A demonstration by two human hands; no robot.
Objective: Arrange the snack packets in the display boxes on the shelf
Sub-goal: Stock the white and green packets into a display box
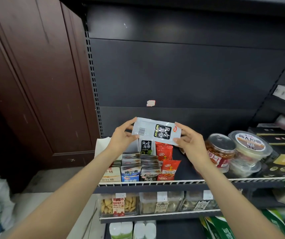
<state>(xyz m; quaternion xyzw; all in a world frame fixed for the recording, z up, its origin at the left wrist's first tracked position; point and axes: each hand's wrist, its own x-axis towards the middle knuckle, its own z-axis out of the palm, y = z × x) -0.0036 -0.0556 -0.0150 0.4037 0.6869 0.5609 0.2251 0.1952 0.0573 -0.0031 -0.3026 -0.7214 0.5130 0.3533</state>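
You hold a silver snack packet point(156, 131) in the air with both hands, above the far end of the display boxes on the shelf point(190, 182). Its long axis runs left to right, tilted a little so the left end sits higher than the right. The printed face is toward you: the barcode lies near the left end, the black label with white characters sits right of the middle, and a small red logo is close to the right end. The characters read turned on their side.

Your left hand point(121, 138) pinches the left end, thumb on the near lower edge by the barcode, fingers behind the upper edge. Your right hand point(189, 141) pinches the right end, thumb at the lower right corner, index finger along the top right corner. The packet spans the gap between the two grips, flat and taut.

Directly beneath it stands the seaweed display box point(146, 147) with its black upright flap, silver packets stacked in rows toward you. Just right of that sits a box of red packets point(166, 158). To the left are a blue-and-white box point(130, 175) and a beige box point(111, 174). Further right on the shelf stand a clear jar with a metal lid point(220, 150) and a round plastic tub point(249, 145)
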